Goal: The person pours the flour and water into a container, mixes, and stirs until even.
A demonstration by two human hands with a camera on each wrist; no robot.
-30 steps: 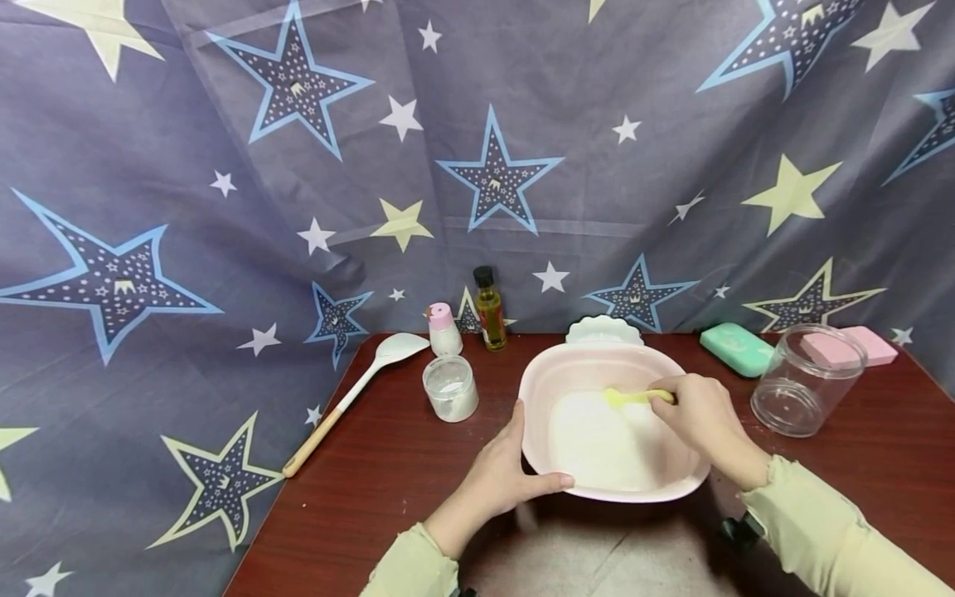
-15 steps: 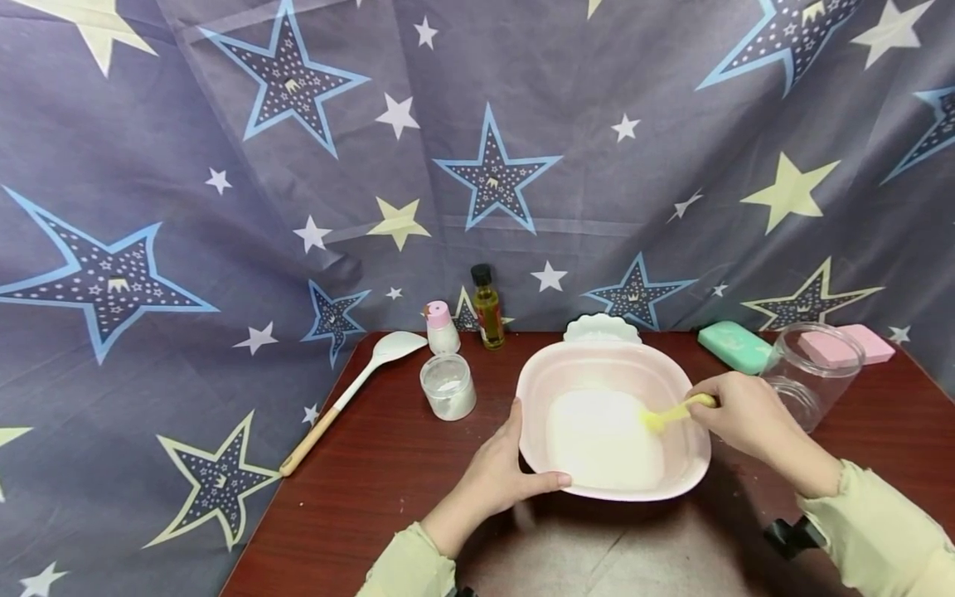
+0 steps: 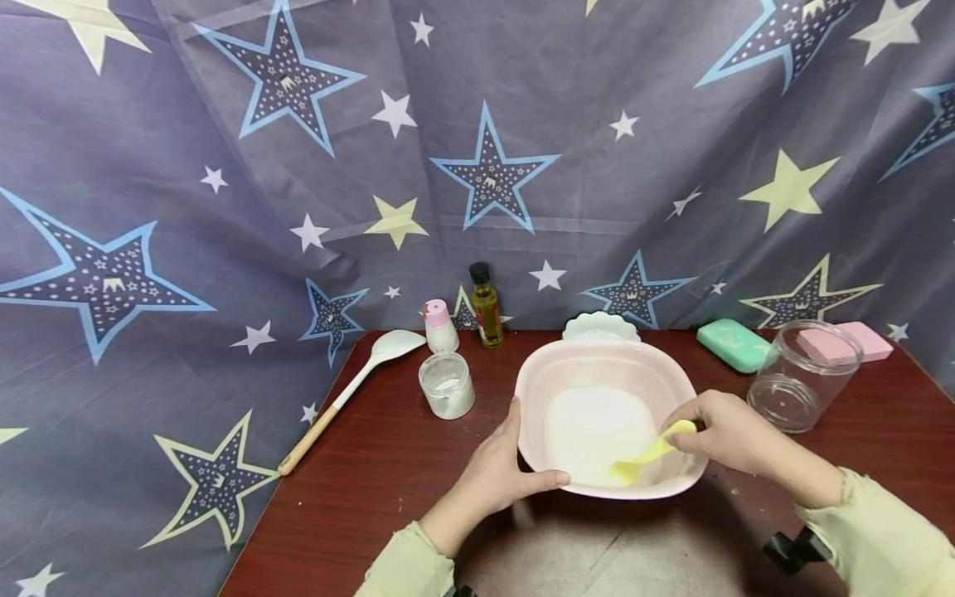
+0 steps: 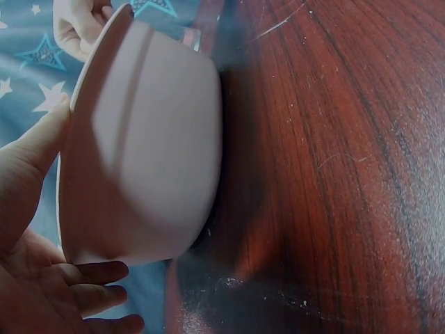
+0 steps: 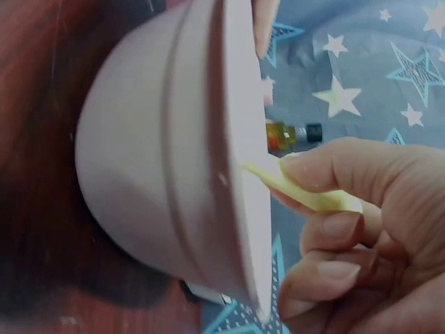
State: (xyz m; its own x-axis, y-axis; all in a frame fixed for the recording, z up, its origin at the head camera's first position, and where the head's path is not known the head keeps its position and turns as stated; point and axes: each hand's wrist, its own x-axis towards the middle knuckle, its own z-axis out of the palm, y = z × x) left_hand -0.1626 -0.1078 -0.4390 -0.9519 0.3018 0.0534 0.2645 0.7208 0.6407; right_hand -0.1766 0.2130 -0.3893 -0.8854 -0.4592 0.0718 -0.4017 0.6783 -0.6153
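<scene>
A pale pink basin (image 3: 675, 377) stands on the table with smooth white contents (image 3: 597, 427) in it; I cannot tell whether they are liquid or powder. My left hand (image 3: 496, 468) grips its left end, thumb on the front rim and fingers along the outer side, also seen in the left wrist view. Between thumb and curled fingers, my right hand (image 3: 734, 431) pinches the handle of a yellow spoon (image 3: 649, 456). The spoon's head is at the front right of the white contents. In the right wrist view the basin's wall (image 5: 139, 139) hides that head.
Left of the basin are a clear tub (image 3: 448, 385), a pink-capped shaker (image 3: 440, 327), an oil bottle (image 3: 488, 311) and a white ladle (image 3: 358, 377). Behind it shows a white scalloped dish (image 3: 600, 326). Rightward are a clear jar (image 3: 802, 381), a green box (image 3: 734, 344) and pink blocks (image 3: 869, 342).
The spoon's head has swept from the back of the white contents round the right side to the front. My right hand went right, then slightly left and nearer. My left hand has kept its hold.
</scene>
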